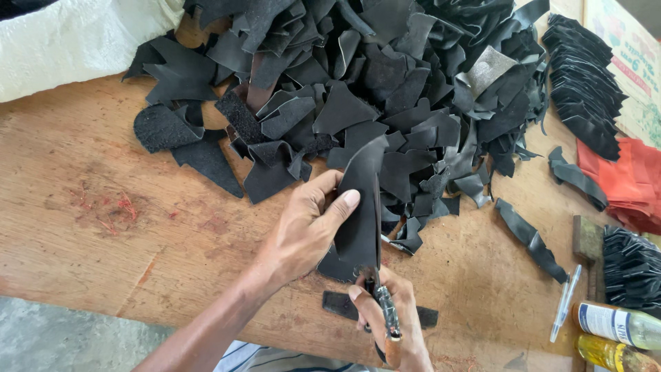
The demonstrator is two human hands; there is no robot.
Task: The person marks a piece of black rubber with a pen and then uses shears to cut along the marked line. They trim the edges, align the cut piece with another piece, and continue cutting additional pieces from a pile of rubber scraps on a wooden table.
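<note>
My left hand (306, 227) grips a long black leather piece (361, 207), thumb pressed on its face, holding it upright over the wooden table (103, 227). My right hand (389, 320) is closed on a pair of scissors (384, 313) with an orange-tipped handle; the blades meet the bottom edge of the leather piece. A small flat black strip (341, 303) lies on the table under my hands. Just beyond them spreads a big heap of black leather scraps (358, 76).
A neat stack of cut black pieces (585, 83) lies at the far right, with red material (630, 179) beside it. Loose black strips (533, 241), a pen (564, 303), two bottles (616, 337) and a white sack (76, 38) sit around the table edges.
</note>
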